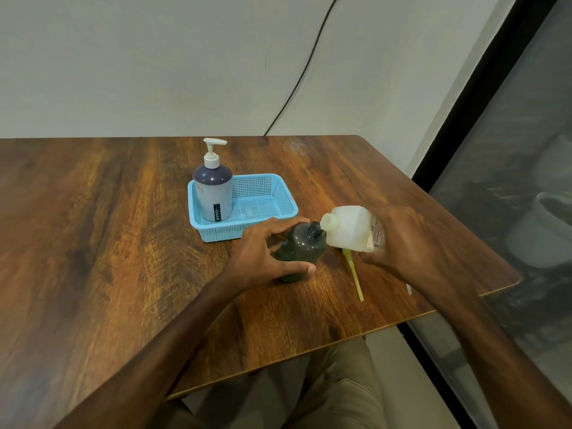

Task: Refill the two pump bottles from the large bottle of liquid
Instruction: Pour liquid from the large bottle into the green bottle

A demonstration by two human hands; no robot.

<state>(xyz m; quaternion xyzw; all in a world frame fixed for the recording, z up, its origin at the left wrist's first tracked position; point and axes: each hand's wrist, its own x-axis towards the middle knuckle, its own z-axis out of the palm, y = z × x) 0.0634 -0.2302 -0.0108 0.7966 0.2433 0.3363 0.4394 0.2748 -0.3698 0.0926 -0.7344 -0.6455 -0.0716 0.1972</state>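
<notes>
A dark grey bottle (pixel 301 244) stands on the wooden table with its pump removed and its neck bare; my left hand (pixel 266 252) wraps around its body. My right hand (pixel 402 243) holds the large white bottle (pixel 348 229) tipped on its side, its uncapped mouth right beside the dark bottle's neck. A yellowish pump tube (pixel 354 275) lies on the table beneath the white bottle. A second pump bottle (pixel 213 188), purple-grey with a white pump head, stands upright in the left end of a blue basket (pixel 272 193).
The table's right edge (pixel 464 301) runs close to my right forearm, with a dark glass panel beyond it. A small white item (pixel 409 288) lies near that edge. A black cable (pixel 297 85) hangs down the wall behind the table.
</notes>
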